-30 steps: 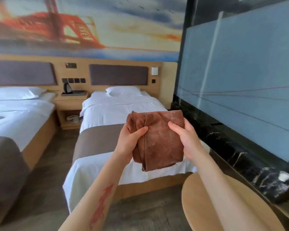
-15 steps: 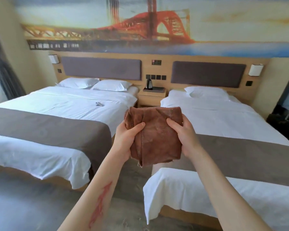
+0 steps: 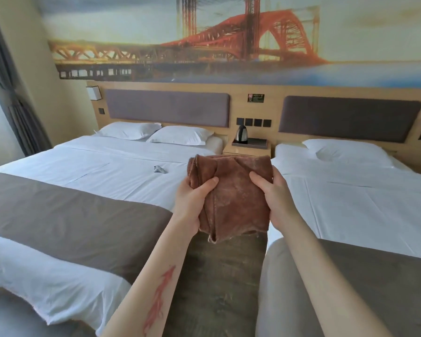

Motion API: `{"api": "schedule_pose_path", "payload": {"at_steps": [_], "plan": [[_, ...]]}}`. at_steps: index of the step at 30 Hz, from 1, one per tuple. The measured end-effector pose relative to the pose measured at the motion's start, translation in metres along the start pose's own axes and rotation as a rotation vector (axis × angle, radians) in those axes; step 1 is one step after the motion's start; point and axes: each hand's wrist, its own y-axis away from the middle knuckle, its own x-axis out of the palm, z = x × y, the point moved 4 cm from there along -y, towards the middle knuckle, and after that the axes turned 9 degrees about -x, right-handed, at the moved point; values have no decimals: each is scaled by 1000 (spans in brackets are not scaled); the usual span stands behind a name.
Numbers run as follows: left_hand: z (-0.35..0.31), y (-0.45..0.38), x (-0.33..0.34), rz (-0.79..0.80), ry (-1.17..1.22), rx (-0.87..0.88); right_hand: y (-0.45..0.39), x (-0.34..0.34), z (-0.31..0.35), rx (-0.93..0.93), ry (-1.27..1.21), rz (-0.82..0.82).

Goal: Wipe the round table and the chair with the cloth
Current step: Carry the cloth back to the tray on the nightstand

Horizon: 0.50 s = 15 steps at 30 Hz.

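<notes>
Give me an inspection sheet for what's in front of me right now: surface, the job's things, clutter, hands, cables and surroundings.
Surface: round table and chair not in view; nothing seen to wipe.
Job's things: brown cloth, folded, held up over the floor gap between the beds.
Clutter: small grey object lying on the left bed.
Hands: left hand and right hand each keep a grip on one side of the cloth.
Cables: nothing seen.
Surroundings: right bed, kettle on the nightstand between them, bridge mural above, curtain at left.
</notes>
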Motion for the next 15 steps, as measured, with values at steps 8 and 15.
{"api": "schedule_pose_path", "payload": {"at_steps": [8, 15], "plan": [[-30, -171, 18, 69, -29, 20, -156, 33, -33, -56, 21, -46], [-38, -354, 41, 169, -38, 3, -312, 55, -88, -77, 104, -140]]}}
